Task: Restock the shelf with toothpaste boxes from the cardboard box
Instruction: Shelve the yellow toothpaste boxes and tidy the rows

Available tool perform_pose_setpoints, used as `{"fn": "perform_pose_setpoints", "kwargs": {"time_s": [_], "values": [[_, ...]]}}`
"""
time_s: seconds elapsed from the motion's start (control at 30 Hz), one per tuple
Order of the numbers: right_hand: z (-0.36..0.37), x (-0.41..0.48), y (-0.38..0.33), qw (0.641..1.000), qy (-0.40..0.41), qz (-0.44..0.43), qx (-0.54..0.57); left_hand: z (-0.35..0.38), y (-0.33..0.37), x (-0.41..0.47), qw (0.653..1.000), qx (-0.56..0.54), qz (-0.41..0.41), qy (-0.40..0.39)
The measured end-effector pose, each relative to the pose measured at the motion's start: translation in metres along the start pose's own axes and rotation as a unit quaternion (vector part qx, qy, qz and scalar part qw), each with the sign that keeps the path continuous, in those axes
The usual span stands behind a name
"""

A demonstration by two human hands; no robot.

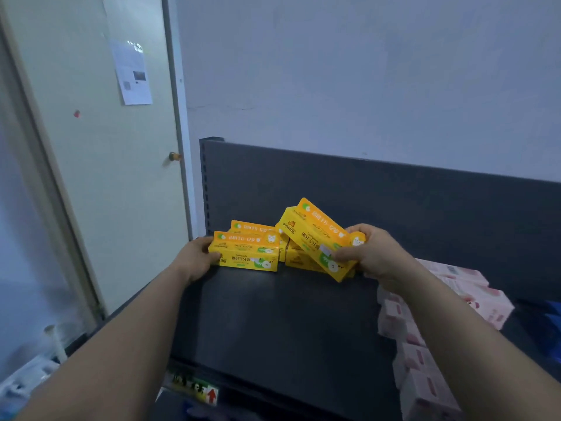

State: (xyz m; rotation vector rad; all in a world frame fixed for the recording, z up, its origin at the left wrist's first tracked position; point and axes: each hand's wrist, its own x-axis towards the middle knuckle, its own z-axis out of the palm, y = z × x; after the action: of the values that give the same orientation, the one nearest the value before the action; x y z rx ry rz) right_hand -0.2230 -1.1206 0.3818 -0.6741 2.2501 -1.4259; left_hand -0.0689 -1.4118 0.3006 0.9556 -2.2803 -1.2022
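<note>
Several yellow toothpaste boxes lie at the back of the dark shelf point(273, 323). My left hand point(197, 256) grips the left end of a front stack of yellow boxes point(246, 253) that rests on the shelf. My right hand point(373, 253) holds a tilted pair of yellow boxes point(315, 235), their left ends raised above more yellow boxes point(299, 259) lying underneath. The cardboard box is out of sight.
Pink boxes point(425, 360) lie in a row along the shelf's right side, under my right forearm. The dark back panel point(394, 192) stands behind the boxes. A door point(106, 177) is to the left. A label with a red arrow point(211, 395) shows below the shelf's front edge.
</note>
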Motion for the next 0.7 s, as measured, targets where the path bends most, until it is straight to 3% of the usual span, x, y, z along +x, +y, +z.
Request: {"fn": "perform_pose_setpoints", "kwargs": {"time_s": [0.23, 0.37, 0.53, 0.7], "values": [[0.028, 0.005, -0.007, 0.996, -0.046, -0.024, -0.074, 0.003, 0.005, 0.001, 0.999, 0.013, 0.034, 0.007], [0.056, 0.011, -0.007, 0.988, -0.056, -0.037, -0.14, 0.0, 0.012, -0.008, 0.998, -0.046, 0.026, 0.039], [0.094, 0.019, 0.0, 0.992, -0.045, -0.041, -0.107, -0.012, 0.007, -0.013, 0.989, -0.107, -0.004, 0.103], [0.116, 0.025, 0.001, 0.989, -0.031, -0.067, -0.129, -0.022, -0.002, -0.022, 0.979, -0.165, -0.027, 0.119]]}}
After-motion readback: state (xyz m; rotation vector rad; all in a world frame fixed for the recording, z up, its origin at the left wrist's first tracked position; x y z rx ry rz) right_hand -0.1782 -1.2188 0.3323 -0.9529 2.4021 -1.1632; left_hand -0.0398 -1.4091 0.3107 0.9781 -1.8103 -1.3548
